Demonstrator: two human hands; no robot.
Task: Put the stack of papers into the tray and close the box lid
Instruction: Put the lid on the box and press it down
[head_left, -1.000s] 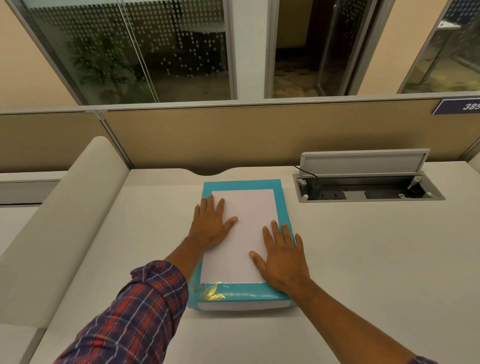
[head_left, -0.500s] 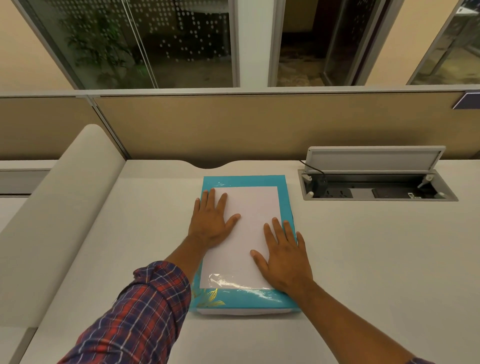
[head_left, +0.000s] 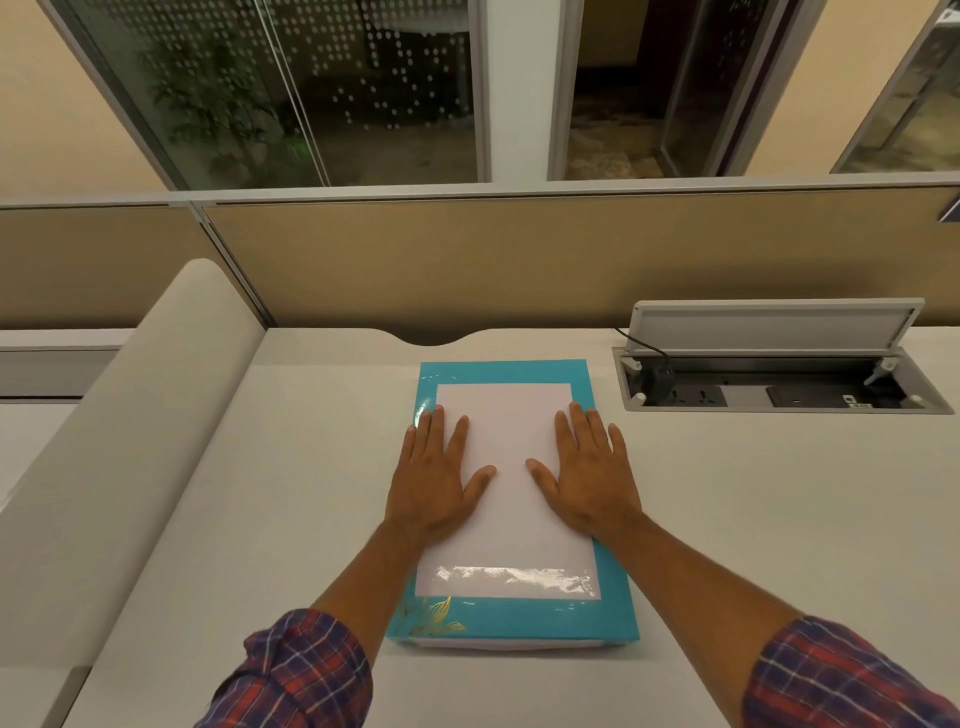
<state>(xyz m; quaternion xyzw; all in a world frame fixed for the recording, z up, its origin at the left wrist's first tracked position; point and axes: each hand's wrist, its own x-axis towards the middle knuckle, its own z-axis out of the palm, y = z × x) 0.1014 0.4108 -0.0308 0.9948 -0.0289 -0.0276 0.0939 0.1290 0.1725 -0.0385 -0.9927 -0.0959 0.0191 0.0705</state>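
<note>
- Teal lid (head_left: 608, 597) with a clear window lies shut on the box, flat on the pale tabletop (head_left: 779, 519), in the middle of the view.
- White papers (head_left: 509, 499) show through the window, inside the box; a glossy strip of glare crosses the window's near end.
- Gold leaf print sits at the lid's 7 o'clock corner.
- Left hand (head_left: 434, 486) rests palm down on the lid's 9 o'clock side, fingers (head_left: 435, 431) spread wide and flat, holding nothing; the thumb points toward 3 o'clock.
- Right hand (head_left: 592, 480) rests palm down on the 3 o'clock side, fingers spread wide and flat, holding nothing; its thumb points toward 9 o'clock, apart from the left thumb.
- Plaid sleeves (head_left: 301, 675) are pushed up both forearms.
- A socket well (head_left: 779, 389) is sunk in the tabletop at the box's 2 o'clock, its flap raised and a black plug in it.
- A tan partition (head_left: 519, 260) stands at 12 o'clock.
</note>
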